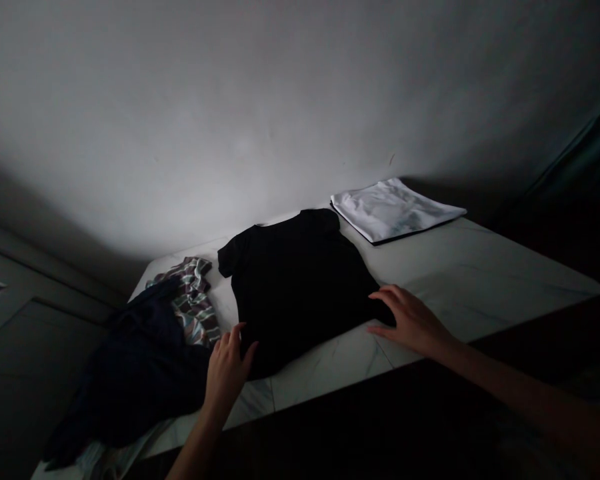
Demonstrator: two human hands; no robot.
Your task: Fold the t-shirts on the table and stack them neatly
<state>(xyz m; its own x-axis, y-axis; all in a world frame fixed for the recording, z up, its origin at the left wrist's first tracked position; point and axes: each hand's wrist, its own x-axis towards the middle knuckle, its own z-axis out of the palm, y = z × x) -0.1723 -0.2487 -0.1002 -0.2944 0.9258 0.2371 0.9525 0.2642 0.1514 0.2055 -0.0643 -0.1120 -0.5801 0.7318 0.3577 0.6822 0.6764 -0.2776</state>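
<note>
A black T-shirt (pixel 295 287) lies flat and spread out on a white marble-patterned table (pixel 460 287), its collar toward the far side. My left hand (pixel 227 377) sits at the shirt's near left hem, fingers apart and pointing up, with no visible grip. My right hand (pixel 411 321) touches the shirt's lower right corner, thumb and fingers spread around it, and does not visibly pinch the cloth.
A folded white garment (pixel 393 210) lies at the table's far right. To the left are a striped cloth (pixel 193 300) and a crumpled dark navy garment (pixel 140 373) hanging over the table's edge. A grey wall rises behind the table.
</note>
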